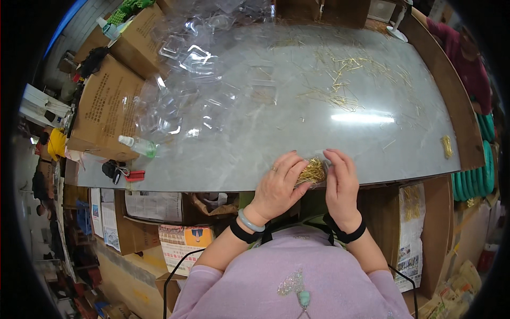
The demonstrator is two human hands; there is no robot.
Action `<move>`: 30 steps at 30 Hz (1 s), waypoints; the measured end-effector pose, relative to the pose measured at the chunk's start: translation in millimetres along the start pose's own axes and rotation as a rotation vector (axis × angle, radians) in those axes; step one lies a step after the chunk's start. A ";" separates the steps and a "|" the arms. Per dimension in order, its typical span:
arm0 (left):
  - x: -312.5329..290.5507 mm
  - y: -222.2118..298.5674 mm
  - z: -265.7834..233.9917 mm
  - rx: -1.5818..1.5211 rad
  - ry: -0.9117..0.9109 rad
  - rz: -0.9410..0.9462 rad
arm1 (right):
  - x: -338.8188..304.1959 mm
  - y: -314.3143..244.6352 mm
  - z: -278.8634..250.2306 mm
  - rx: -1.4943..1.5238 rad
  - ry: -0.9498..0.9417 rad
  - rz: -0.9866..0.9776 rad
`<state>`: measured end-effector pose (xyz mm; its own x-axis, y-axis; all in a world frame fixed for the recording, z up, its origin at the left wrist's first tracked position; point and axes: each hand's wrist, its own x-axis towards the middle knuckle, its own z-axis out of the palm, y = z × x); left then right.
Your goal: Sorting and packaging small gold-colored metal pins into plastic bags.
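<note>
At the table's front edge, my left hand [277, 183] and my right hand [342, 187] close in from both sides around a bunch of thin gold wire pieces [312, 173]. A clear plastic case seems to hold the bunch; its shiny edge shows by the right fingers. My left thumb and fingers press on one side of it, and my right fingers bend against the other. Loose gold wire pieces [345, 69] lie scattered across the far right of the table. To the far left spreads a heap of clear plastic cases [196, 61].
The grey table [244, 159] has a raised wooden border [451, 80] on its right. A small gold bundle [447, 147] lies beside it. Cardboard boxes [103, 106], a clear bottle [139, 145] and a red tool [135, 176] stand or lie at left. Another person [462, 58] is at far right.
</note>
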<state>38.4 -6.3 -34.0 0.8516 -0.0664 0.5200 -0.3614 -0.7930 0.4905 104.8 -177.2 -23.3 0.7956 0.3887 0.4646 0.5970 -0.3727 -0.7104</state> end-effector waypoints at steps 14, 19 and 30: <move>-0.6 1.4 0.6 0.034 -0.013 -0.005 | 4.1 8.7 -8.6 0.101 -0.074 0.034; -1.4 3.4 1.6 0.052 -0.012 -0.003 | 0.7 10.6 -12.1 -0.075 -0.057 -0.194; -3.5 -0.6 5.9 0.083 0.014 0.015 | -12.7 -7.5 -4.3 -0.245 -0.125 -0.248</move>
<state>37.9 -9.1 -40.3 0.8406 -0.0707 0.5370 -0.3411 -0.8393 0.4234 90.6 -182.9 -21.6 0.6142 0.5869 0.5276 0.7889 -0.4393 -0.4297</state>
